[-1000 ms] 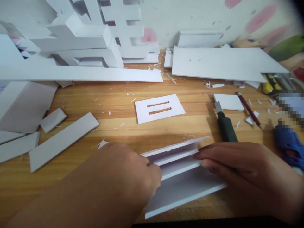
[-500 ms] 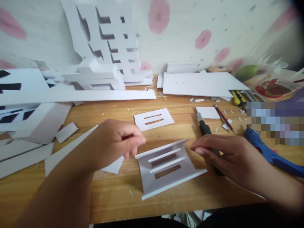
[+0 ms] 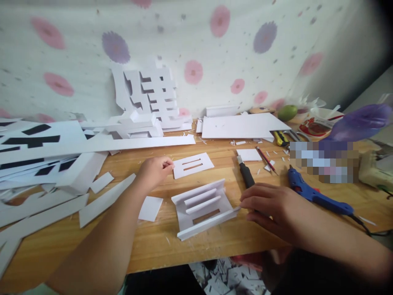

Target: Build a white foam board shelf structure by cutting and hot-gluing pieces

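My left hand [image 3: 156,171] is closed at the left end of a flat white card [image 3: 207,160] with two long slots, its fingertips pinching the edge. Nearer me lies a white card piece with raised walls [image 3: 181,224], with two thin upright strips and a slot between its long sides. My right hand [image 3: 272,207] has its fingers closed at the front right corner of this walled piece. Under and behind that hand lies a black-handled craft knife [image 3: 245,172], blade pointing away; part of its handle is hidden.
A blue glue gun [image 3: 319,192] with a cable lies at right. Near it are a pencil [image 3: 266,161] and a small white card [image 3: 249,155]. White offcuts [image 3: 106,205] cover the left side. A cut-out white card structure [image 3: 156,98] stands against the patterned wall covering.
My left hand has moved forward to the slotted card and its fingers have met the card's edge. My right hand has come to the walled piece's corner. The view has tilted up.
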A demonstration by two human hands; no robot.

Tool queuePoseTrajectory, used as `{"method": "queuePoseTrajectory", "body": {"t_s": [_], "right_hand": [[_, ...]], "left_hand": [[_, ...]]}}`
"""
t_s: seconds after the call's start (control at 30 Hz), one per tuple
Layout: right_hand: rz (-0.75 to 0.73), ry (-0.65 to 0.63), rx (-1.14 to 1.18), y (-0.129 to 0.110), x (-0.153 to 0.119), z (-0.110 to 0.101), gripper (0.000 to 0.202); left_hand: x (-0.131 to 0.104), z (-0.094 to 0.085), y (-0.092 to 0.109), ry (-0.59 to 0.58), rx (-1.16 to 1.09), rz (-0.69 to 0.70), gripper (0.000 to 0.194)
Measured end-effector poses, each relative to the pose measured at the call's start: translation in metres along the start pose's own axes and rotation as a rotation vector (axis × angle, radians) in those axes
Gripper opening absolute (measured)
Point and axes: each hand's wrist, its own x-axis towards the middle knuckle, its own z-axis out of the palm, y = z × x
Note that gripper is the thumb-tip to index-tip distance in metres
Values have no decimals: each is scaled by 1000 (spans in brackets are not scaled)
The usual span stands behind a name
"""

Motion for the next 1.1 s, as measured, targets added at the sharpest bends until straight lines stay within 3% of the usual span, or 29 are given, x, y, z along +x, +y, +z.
{"method": "queuePoseTrajectory", "body": {"t_s": [0.27,0.47,0.7,0.9,1.0,1.1], "right_hand": [[39,15,-25,4,0,17,18],[92,37,60,23,7,13,15],[108,21,20,26,15,9,13],[435,184,-184,91,22,-5,22],[520,137,-260,123,30,-4,30],[528,46,-301,139,43,3,38]], "left_hand": [[8,8,-11,-5,3,29,29],[12,9,-14,-33,0,69,30],[12,10,-15,-38,17,65,31],[11,10,-13,-27,11,66,28],[11,12,-14,-26,1,76,28],[11,13,-15,-21,-2,79,26]]}}
